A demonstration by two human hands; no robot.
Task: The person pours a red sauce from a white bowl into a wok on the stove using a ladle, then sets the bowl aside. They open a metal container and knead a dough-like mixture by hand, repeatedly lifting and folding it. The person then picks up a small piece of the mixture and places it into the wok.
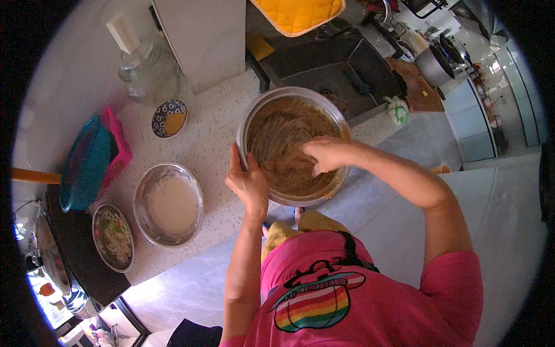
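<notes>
A large metal bowl [299, 202] is at the front edge of the counter, by the sink. Its inner wall is coated with a wet brown mixture [277, 143] marked by curved streaks. My left hand [249, 184] grips the bowl's left rim, thumb on the inner side and fingers outside. Inside the bowl, my right hand [327, 154] reaches in from the right with its fingers bent down at the mixture. The fingertips are partly hidden, so I cannot tell whether they hold anything.
A metal bowl of pale dough or batter [171, 206] stands on the speckled counter [212, 143], beside a dish of food [113, 238]. Behind are a small patterned bowl [170, 118], a teal basin [86, 165], a pink basket [117, 143] and a glass jar [149, 73]. A dark sink [329, 73] lies beyond.
</notes>
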